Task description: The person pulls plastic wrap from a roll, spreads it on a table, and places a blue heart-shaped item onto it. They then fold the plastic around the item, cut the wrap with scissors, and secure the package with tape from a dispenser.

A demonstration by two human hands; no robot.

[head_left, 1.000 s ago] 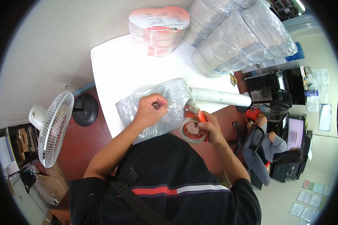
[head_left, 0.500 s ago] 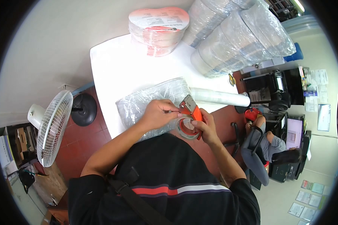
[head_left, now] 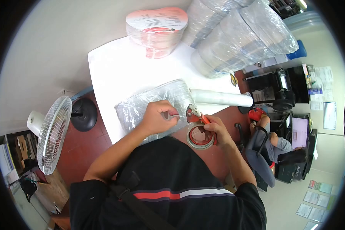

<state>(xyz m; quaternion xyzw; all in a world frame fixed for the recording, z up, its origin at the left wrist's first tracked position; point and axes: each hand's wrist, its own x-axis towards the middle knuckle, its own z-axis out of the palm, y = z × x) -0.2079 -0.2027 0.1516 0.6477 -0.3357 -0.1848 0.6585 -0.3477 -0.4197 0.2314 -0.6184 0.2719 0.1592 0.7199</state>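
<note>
An orange-red tape gun with a metal head is gripped in my right hand. Its roll of clear tape hangs below, beside my fingers. Curled above a plastic-wrapped bundle, my left hand has its thumb and fingers drawn together to the left of the gun's head. Whether a strip of tape is between them is too fine to make out. The bundle lies on the white table near my body, its lower edge partly hidden by my left forearm.
A roll of clear stretch film lies right of the bundle, near yellow-handled scissors. Tall wrapped stacks and a red-and-white wrapped stack stand behind. A fan is at left; a seated person is at right.
My right hand has moved slightly right with the tape gun, turning it. The gap between the gun's head and my left hand has widened. The view has shifted a little.
</note>
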